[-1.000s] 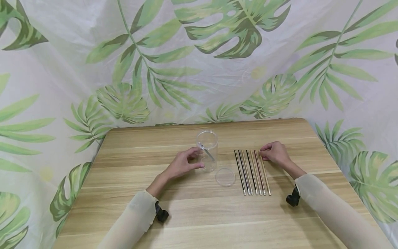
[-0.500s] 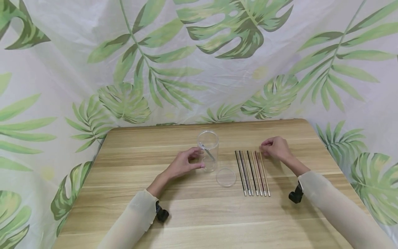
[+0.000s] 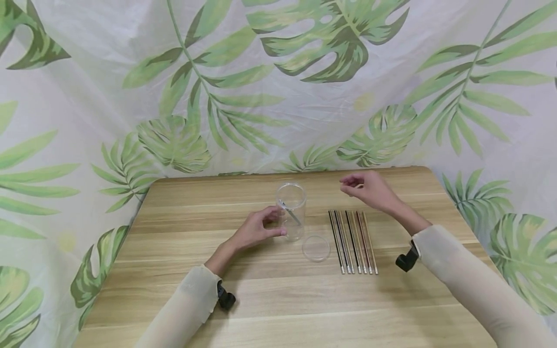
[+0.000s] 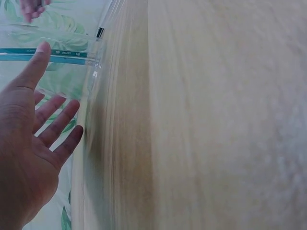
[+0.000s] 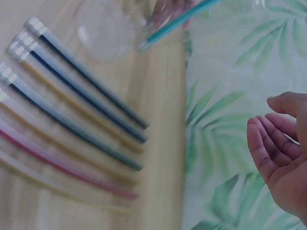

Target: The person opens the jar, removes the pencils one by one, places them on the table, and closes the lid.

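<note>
A clear cylindrical jar (image 3: pixel 292 233) stands upright on the table with a dark teal pencil (image 3: pixel 290 213) leaning inside. My left hand (image 3: pixel 256 226) rests at the jar's left side, thumb at the front and fingers toward the back. In the left wrist view the fingers (image 4: pixel 62 127) are spread and loose, and the thumb overlaps the jar. My right hand (image 3: pixel 370 189) hovers beyond the far ends of a row of pencils (image 3: pixel 353 241), holding nothing. The right wrist view shows its fingers (image 5: pixel 268 143) loosely bent, with a gap to the thumb.
A round clear lid (image 3: pixel 316 248) lies between the jar and the pencil row. Black, wood-toned and reddish pencils lie side by side, silver ends toward me. Behind the wooden table (image 3: pixel 196 193) hangs a leaf-patterned cloth (image 3: pixel 243 116).
My right hand has left the far end of the rightmost pencil, rising and moving away and to the left. My left hand, the jar and the pencils stay in place.
</note>
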Available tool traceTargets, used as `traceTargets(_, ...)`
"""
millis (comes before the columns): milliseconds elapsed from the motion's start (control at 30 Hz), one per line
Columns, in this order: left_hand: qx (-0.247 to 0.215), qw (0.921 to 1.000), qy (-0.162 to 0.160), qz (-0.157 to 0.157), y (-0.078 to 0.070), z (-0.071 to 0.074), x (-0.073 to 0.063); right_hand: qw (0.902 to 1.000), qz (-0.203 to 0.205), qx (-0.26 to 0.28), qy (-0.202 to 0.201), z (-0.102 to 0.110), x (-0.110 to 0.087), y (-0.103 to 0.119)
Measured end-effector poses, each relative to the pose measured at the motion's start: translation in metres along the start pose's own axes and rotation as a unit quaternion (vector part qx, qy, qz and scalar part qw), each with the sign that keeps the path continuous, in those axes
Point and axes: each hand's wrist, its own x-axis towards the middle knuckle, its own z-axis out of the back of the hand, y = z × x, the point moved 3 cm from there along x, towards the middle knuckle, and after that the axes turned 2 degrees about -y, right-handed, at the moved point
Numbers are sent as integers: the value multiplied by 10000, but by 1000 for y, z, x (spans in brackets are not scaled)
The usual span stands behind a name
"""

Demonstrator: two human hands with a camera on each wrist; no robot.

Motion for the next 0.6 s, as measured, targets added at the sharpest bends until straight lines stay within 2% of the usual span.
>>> traceTargets(133,24,10000,2,-26,-2,1,0,9985,532,3,158,-3,10,27)
traceTargets(433,158,9999,-21,-7,-2,1,0,9909,1236,69,525,-11,25,67)
traceTargets(600,114,9999,-50,0,-1,0,0,9804,1766,22,872,-19,33,86)
